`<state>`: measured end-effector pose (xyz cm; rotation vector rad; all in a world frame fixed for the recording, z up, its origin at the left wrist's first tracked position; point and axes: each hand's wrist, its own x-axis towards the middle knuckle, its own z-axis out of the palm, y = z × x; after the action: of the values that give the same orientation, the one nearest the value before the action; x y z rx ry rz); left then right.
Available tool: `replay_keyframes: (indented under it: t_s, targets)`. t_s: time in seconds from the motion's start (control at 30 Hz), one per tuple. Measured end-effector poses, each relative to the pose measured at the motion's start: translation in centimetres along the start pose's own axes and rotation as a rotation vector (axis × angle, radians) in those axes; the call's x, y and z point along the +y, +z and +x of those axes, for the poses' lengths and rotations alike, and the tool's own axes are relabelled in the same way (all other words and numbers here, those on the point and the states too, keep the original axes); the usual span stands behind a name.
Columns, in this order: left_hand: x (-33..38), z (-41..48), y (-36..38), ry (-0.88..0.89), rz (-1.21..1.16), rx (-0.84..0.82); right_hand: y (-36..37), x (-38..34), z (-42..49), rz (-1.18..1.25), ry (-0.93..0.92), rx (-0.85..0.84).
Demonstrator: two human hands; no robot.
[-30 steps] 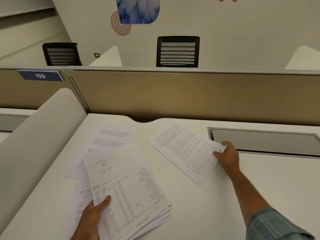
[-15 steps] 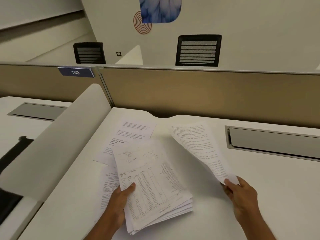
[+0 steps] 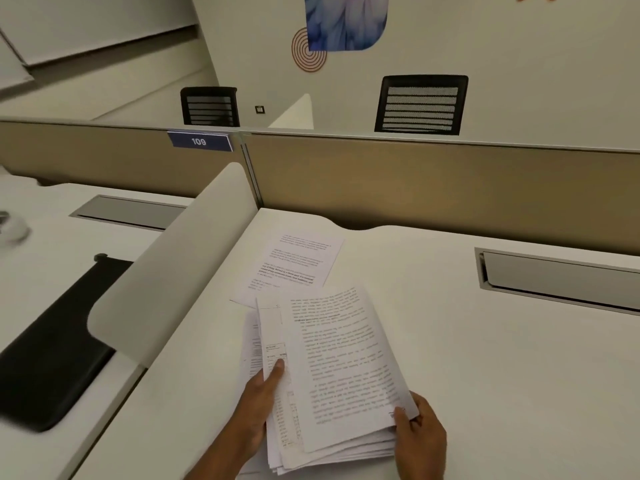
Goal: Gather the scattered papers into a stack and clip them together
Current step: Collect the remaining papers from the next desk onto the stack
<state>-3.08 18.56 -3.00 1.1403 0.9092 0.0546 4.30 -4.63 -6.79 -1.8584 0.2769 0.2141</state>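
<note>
A thick, uneven stack of printed papers (image 3: pixel 277 427) lies on the white desk (image 3: pixel 502 375) in front of me. My left hand (image 3: pixel 258 407) grips the stack's left edge, thumb on top. My right hand (image 3: pixel 420 434) pinches the lower right corner of a text page (image 3: pixel 343 362) that now rests on top of the stack. One loose printed sheet (image 3: pixel 294 265) lies flat on the desk just beyond the stack, partly under its far edge. No clip is in view.
A curved white side divider (image 3: pixel 180 265) borders the desk on the left, a tan partition (image 3: pixel 433 188) stands at the back. A grey cable flap (image 3: pixel 561 278) is set into the desk at the right. A black pad (image 3: pixel 52 358) lies on the neighbouring desk.
My right hand has carried the text page from the right side of the desk leftward and laid it on the stack held by my left hand. My view has shifted left.
</note>
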Motion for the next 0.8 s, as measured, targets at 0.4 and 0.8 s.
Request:
replay_keyframes:
  t_s: [0.4, 0.8]
  targets:
    - [-1.7, -0.3, -2.1, -0.013, 0.037, -0.049, 1.0, -0.4, -4.2, -0.093, 0.001, -0.15]
    - [0.7, -1.7, -11.9, 0.037, -0.077, 0.051, 1.2, -3.6, -4.4, -0.116, 0.044, -0.114]
